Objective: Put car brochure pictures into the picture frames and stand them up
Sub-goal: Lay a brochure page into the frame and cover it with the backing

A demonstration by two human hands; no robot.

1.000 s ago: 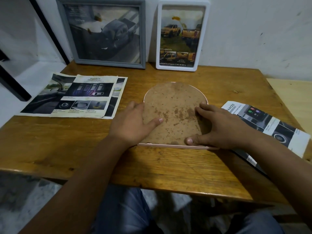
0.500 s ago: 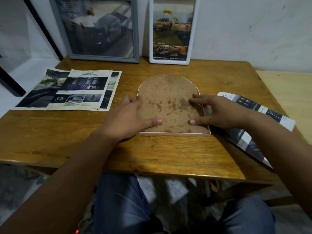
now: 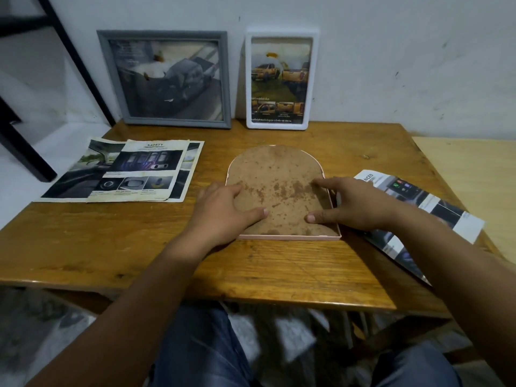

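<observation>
An arch-topped pink picture frame lies face down in the middle of the wooden table, its stained brown backing board up. My left hand rests on the board's left edge, thumb stretched across it. My right hand presses on the board's right side with fingers and thumb spread. A grey frame and a white frame, each with a car picture, stand against the wall. Loose brochure pages lie at the left, and a folded brochure lies at the right.
The wooden table ends close to my knees. A lighter wooden surface adjoins it on the right. A dark metal leg slants down the wall at the left, beside a white ledge.
My right thumb has slid from the frame's lower edge up onto the backing board. The frame lies slightly farther from the table's front edge. The left hand has hardly moved.
</observation>
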